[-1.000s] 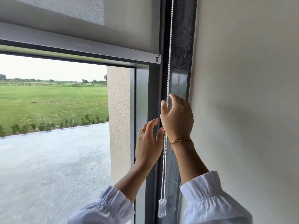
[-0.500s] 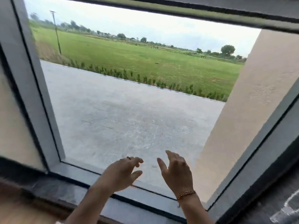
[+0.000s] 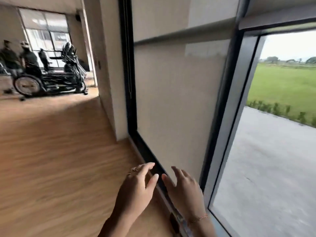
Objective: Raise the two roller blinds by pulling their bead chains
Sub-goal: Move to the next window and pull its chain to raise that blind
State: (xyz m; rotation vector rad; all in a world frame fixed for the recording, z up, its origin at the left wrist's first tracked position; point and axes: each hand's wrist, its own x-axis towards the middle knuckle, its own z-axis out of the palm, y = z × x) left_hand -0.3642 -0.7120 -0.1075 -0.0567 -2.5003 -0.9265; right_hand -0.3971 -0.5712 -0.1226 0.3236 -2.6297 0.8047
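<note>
Wood-grain plank flooring (image 3: 51,151) runs left toward blurred exercise machines (image 3: 51,72). We see a beige woven roller blind (image 3: 176,100) fully lowered in its dark frame (image 3: 131,100), with a thin bead chain (image 3: 130,65) hanging at its left edge. A second blind's smooth bottom rail (image 3: 273,19) sits high over clear glass. Our left hand (image 3: 136,190) and right hand (image 3: 184,189) hover low, fingers spread, grasping nothing.

Single head-worn view, tilted, looking forward and down along a lowered blind (image 3: 179,100) toward the floor (image 3: 51,159), close over both hands.
</note>
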